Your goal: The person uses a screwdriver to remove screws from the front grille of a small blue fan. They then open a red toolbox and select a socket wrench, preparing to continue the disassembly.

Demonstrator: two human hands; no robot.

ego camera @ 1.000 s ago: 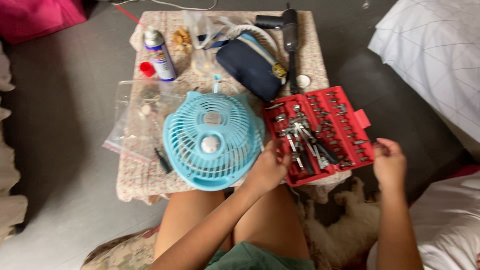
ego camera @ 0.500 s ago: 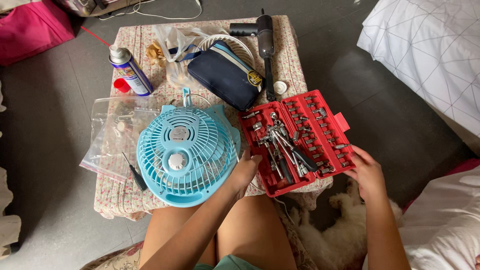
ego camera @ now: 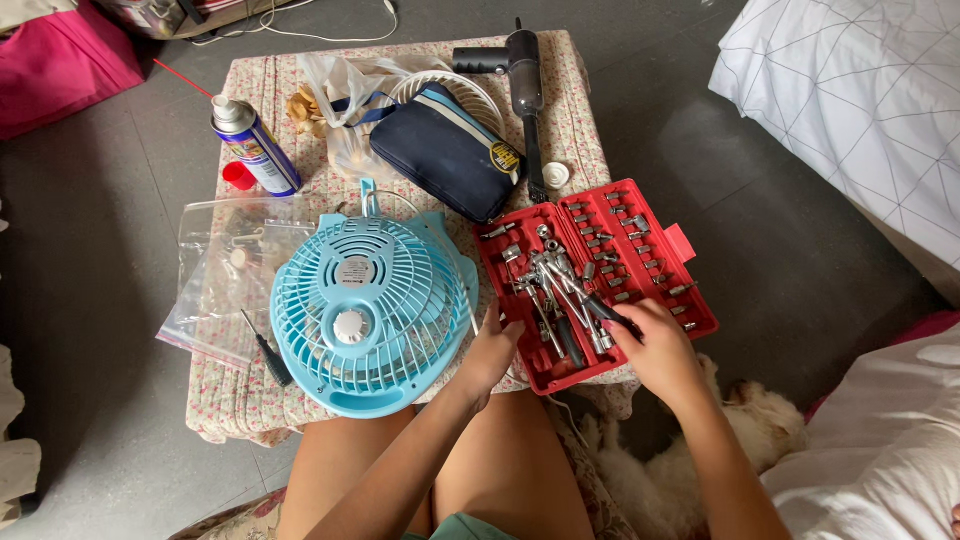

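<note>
With your right hand (ego camera: 655,345) pinched on a dark-handled tool (ego camera: 608,312) inside the red bit case (ego camera: 690,245), just right of the blue fan (ego camera: 365,310), lift straight up while your open left hand (ego camera: 492,350) steadies the case's near-left edge.

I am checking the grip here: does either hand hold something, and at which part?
The right hand pinches a dark-handled tool by its handle, over the red tool case. The left hand holds nothing; it rests at the case's near-left edge, beside the blue fan.

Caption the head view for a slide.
Right hand reaches into a red tool case beside a blue fan; left hand rests between them.
</note>
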